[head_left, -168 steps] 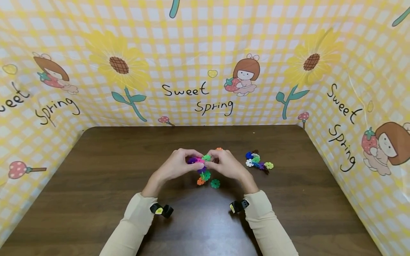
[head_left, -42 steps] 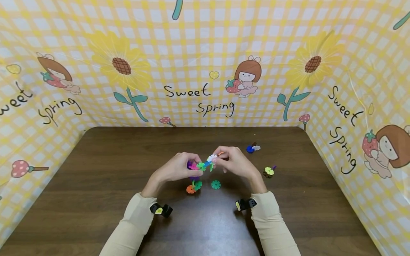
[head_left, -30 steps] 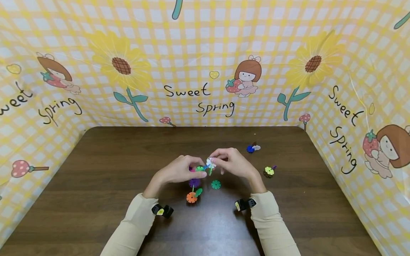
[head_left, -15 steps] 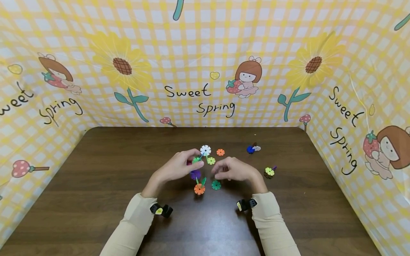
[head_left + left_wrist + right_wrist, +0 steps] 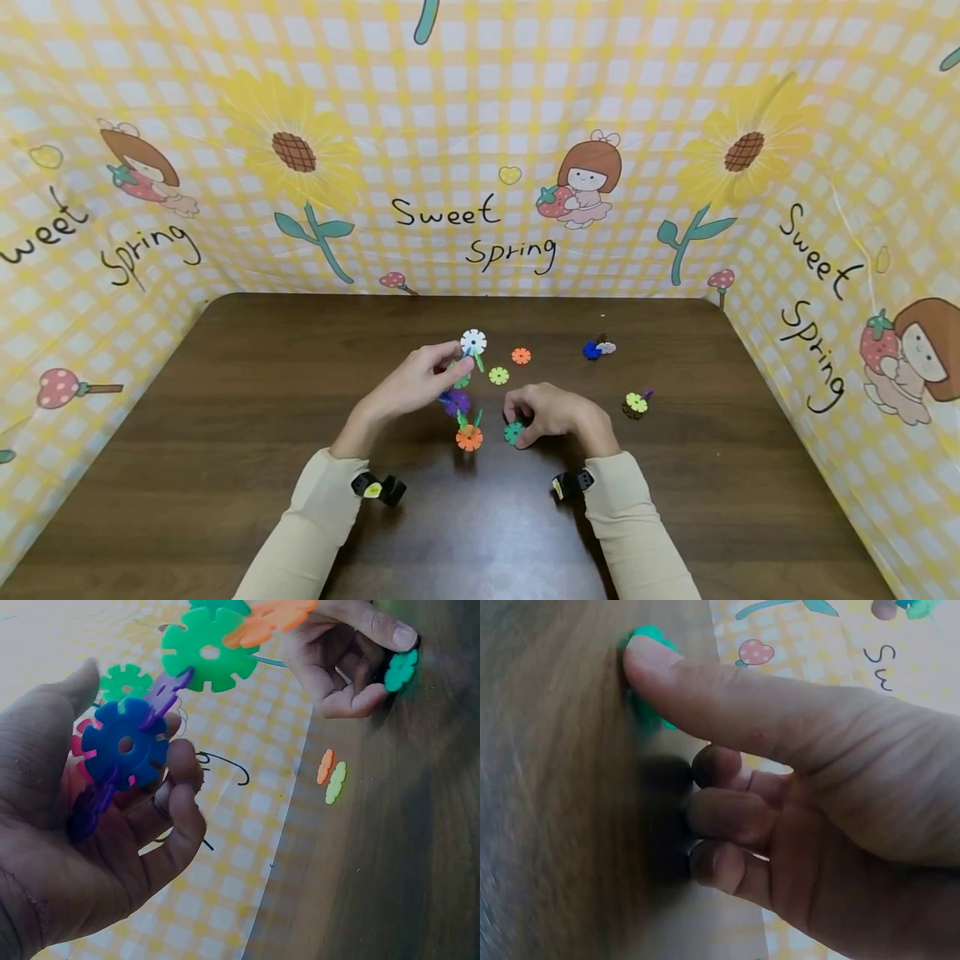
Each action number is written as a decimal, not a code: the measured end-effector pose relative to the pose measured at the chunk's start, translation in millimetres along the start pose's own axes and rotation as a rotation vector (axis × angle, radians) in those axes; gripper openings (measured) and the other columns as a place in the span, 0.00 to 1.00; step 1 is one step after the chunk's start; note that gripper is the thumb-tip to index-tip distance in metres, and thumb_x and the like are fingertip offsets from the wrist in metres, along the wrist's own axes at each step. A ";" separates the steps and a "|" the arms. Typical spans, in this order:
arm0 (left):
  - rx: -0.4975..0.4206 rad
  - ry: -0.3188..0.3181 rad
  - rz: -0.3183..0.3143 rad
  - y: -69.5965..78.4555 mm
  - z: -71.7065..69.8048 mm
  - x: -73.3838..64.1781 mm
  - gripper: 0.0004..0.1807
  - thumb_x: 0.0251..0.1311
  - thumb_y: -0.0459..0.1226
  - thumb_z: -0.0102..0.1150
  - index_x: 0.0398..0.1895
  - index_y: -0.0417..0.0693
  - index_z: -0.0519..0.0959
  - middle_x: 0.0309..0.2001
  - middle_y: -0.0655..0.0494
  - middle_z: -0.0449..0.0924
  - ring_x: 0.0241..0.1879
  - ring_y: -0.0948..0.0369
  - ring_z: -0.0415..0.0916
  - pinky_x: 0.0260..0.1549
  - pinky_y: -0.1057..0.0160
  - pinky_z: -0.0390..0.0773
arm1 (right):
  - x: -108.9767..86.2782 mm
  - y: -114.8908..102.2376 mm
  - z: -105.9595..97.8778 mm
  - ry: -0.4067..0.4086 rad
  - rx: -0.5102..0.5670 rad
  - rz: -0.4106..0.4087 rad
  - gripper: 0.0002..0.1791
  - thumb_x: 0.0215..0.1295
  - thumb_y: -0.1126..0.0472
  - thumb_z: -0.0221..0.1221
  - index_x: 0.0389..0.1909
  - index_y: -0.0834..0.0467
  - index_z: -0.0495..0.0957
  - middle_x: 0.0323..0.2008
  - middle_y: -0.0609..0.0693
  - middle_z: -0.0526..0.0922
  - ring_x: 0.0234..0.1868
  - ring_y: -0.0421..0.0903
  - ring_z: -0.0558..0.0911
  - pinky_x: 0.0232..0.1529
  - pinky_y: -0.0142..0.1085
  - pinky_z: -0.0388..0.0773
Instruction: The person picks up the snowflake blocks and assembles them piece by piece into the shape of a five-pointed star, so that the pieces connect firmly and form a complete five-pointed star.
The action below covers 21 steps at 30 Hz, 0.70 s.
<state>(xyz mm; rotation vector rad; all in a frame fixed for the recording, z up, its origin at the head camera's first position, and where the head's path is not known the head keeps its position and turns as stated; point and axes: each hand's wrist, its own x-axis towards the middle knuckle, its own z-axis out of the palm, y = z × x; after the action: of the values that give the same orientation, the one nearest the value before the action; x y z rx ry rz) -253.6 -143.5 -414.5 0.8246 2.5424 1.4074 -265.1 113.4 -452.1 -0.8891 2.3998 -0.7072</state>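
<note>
Head view: joined discs held in left grip; green disc edge-pinched by right grip, best lifted with slots uncovered.

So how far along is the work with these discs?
Done, it seems: a structure of joined discs in the left hand. In hand: a green disc, pinched by the right hand but unattached. Probably left: the loose orange disc, the lime disc, the blue-and-white cluster and the yellow cluster, all lying apart.
</note>
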 end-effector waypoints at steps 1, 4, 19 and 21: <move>-0.004 0.007 -0.007 0.1 -0.1 0.3 0.12 0.75 0.44 0.52 0.32 0.49 0.71 0.21 0.58 0.61 0.21 0.62 0.60 0.24 0.65 0.61 | -0.6 0.4 -0.7 0.011 0.005 0.000 0.14 0.55 0.61 0.75 0.33 0.52 0.77 0.30 0.46 0.75 0.34 0.42 0.72 0.37 0.35 0.71; -0.004 0.014 -0.026 0.7 -0.4 0.9 0.11 0.75 0.46 0.51 0.35 0.50 0.73 0.24 0.57 0.66 0.24 0.61 0.64 0.25 0.64 0.65 | -2.7 1.1 -3.9 0.048 0.037 -0.011 0.13 0.57 0.62 0.73 0.30 0.55 0.75 0.27 0.45 0.74 0.30 0.40 0.72 0.34 0.34 0.71; -0.037 -0.009 0.052 4.5 0.7 1.3 0.15 0.72 0.41 0.58 0.57 0.46 0.76 0.40 0.53 0.81 0.37 0.55 0.78 0.36 0.62 0.79 | -9.6 -15.9 -18.7 0.307 0.201 -0.142 0.05 0.69 0.58 0.63 0.35 0.54 0.79 0.29 0.59 0.83 0.22 0.57 0.80 0.28 0.36 0.78; -0.041 -0.003 0.062 5.4 1.1 1.3 0.14 0.71 0.40 0.59 0.55 0.47 0.76 0.38 0.54 0.81 0.35 0.57 0.78 0.35 0.62 0.79 | -11.2 -19.1 -20.2 0.334 0.211 -0.159 0.04 0.70 0.59 0.63 0.36 0.55 0.79 0.28 0.58 0.83 0.23 0.58 0.81 0.27 0.36 0.79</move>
<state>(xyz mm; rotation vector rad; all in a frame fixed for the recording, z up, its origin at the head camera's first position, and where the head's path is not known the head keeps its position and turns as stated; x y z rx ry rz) -252.1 -139.8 -410.5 0.9051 2.4969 1.4701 -261.0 114.6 -422.4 -0.9405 2.4911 -1.2320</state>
